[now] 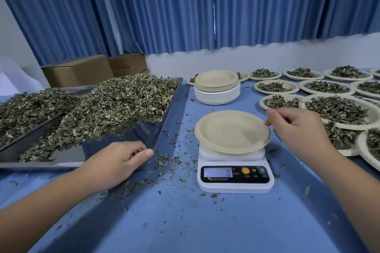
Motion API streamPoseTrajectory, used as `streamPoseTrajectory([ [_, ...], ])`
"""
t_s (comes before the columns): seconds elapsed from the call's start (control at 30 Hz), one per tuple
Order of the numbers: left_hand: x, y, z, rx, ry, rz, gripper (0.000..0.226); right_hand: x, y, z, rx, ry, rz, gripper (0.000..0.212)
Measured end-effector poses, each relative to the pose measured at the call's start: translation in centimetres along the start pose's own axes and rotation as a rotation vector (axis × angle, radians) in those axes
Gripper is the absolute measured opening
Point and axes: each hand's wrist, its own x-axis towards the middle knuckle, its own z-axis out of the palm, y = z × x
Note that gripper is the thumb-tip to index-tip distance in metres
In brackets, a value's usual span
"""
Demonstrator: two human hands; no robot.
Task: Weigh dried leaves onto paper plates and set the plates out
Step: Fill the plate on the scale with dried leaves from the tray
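Blue cloth covers the table [185, 222] from edge to edge, and loose leaf crumbs [164, 160] are strewn over it, thickest between the tray and the scale; behind the table, pleated blue curtains [164, 6] hang across the whole back of the room, ending above a strip of white wall [226, 57]; two cardboard boxes [78, 72] stand at the back left, against the curtains.

On the left of the table lies a metal tray [131, 133], heaped with dried leaves [123, 98] toward its far side and bare and shiny at its near corner; the left hand [117, 162] rests at that near corner, its fingers curled around a small clump of the leaves.

Near the middle stands a white kitchen scale [235, 176]; its display [218, 172] reads 0; an empty plate [230, 131] sits on its platform; the right hand [296, 127] pinches the plate's right rim between thumb and forefinger, the other fingers curled in.

Behind the scale, a stack of unused plates [217, 87] rests on the cloth, cream ones on top of white ones; to the right, filled plates [349, 126] lie in rows reaching to the wall and off the right edge, each bearing a mound of leaves, some overlapping at the rims.
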Motion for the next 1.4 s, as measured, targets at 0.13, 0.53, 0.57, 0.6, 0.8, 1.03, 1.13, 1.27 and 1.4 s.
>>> streamPoseTrajectory([
  [0.13, 1.1, -0.5, -0.5, -0.083, -0.064, -0.032, 0.043, -0.1, 0.1, 0.0, 0.012, -0.002, 0.012, 0.040],
  [0.53, 7.9, 2.7, -3.2, -0.186, 0.001, -0.041, 0.038, 0.3, 0.4, 0.0, 0.031, 0.019, 0.053, 0.036],
  [0.57, 8.6, 4.1, -2.9, -0.208, 0.046, -0.001, 0.036, 0.3, 0.4, 0.1, 0.022, 0.015, 0.051, 0.036],
  [0.6, 9.1, 5.7, -2.4, -0.237, 0.081, 0.043, 0.035, 0.4, 0.4, 0.1, 0.013, 0.010, 0.049, 0.037],
  [0.8, 11.9, 12.9, 1.0, -0.340, 0.100, 0.213, 0.030, 0.5, 0.4, 0.0, -0.003, 0.021, 0.047, 0.037],
  [1.03, 12.3, 13.5, 1.7, -0.178, -0.153, 0.363, 0.057, 0.4, 0.4, 0.0, 0.001, 0.014, 0.018, 0.036],
  [1.13, 12.1, 13.3, 0.7, -0.186, -0.108, 0.405, 0.068, 0.5, 0.5, 0.0, 0.005, 0.012, 0.006, 0.037],
  [1.27, 14.2, 10.5, -1.1, -0.106, 0.139, 0.291, 0.041, 0.5, 0.8, 0.0, 0.025, 0.036, -0.001, 0.035],
  [1.4, 18.2, 4.4, -2.4, -0.006, 0.209, -0.026, 0.028, 0.8, 1.1, 0.0, 0.039, 0.053, -0.006, 0.035],
])
